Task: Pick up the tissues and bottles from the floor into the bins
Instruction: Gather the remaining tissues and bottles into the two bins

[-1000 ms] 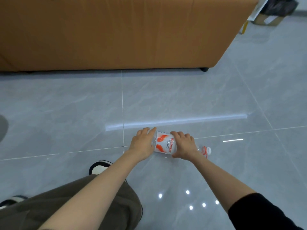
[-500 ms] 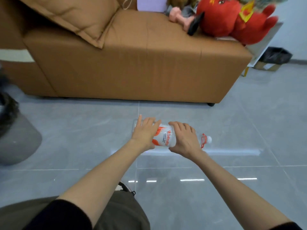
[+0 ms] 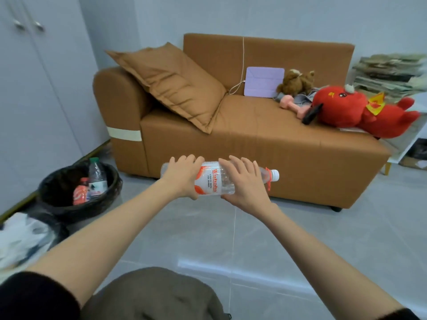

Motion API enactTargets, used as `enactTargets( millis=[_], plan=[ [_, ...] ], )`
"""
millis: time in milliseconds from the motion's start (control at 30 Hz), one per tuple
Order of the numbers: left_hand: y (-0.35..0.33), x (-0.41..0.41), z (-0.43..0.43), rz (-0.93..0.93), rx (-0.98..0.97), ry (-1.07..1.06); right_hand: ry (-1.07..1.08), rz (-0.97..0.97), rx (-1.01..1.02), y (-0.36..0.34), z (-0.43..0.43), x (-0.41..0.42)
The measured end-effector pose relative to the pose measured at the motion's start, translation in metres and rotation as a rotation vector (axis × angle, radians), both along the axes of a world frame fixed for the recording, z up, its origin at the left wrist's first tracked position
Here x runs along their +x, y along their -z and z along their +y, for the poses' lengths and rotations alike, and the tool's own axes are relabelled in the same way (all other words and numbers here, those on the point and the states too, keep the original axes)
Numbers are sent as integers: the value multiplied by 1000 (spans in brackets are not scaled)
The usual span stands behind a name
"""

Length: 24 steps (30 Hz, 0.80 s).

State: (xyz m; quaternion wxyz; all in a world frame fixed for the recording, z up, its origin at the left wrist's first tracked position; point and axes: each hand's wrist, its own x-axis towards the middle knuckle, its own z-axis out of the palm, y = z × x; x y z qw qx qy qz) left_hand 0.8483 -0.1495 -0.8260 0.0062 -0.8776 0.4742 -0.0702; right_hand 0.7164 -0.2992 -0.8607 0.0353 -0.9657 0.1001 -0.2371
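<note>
At your eight o'clock, nearest you, a black-lined tissue bin [image 3: 57, 229] holds white tissues [image 3: 20, 236]; this one looks wrong for what you carry. Straight ahead, both hands hold one clear bottle [image 3: 209, 181] level, well above the grey floor [image 3: 208, 239], its white cap pointing to three o'clock. Your left hand [image 3: 182, 179] curls over the base end, and your right hand [image 3: 242, 183] curls round the shoulder end beside the orange label. Farther off at ten o'clock, the bottle bin [image 3: 69, 210] already contains other bottles [image 3: 97, 179], one standing upright. Swing the load left toward it and keep it level on the way. Bring the base end down past the rim before you let go, as a drop from height would likely knock the standing bottle or bounce out. The brown sofa [image 3: 254, 146] at twelve o'clock plays no part.
</note>
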Motion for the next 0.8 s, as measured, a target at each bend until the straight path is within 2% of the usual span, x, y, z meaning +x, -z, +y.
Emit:
enactTargets(
  millis=[100,267,533,700,800],
  plan=[
    [-10,18,49,41,-53,-109,-86,-28,-36,-14,32,30],
    [-20,45,142,50,-104,-284,-279,69,-103,-42,111,89],
    [-7,77,254,86,-250,-496,-366,125,-227,-59,197,157],
    [6,95,295,207,-362,-671,-381,-85,-97,-52,225,188],
    [11,105,306,354,-526,-746,-303,-128,226,-55,242,201]
  ],
)
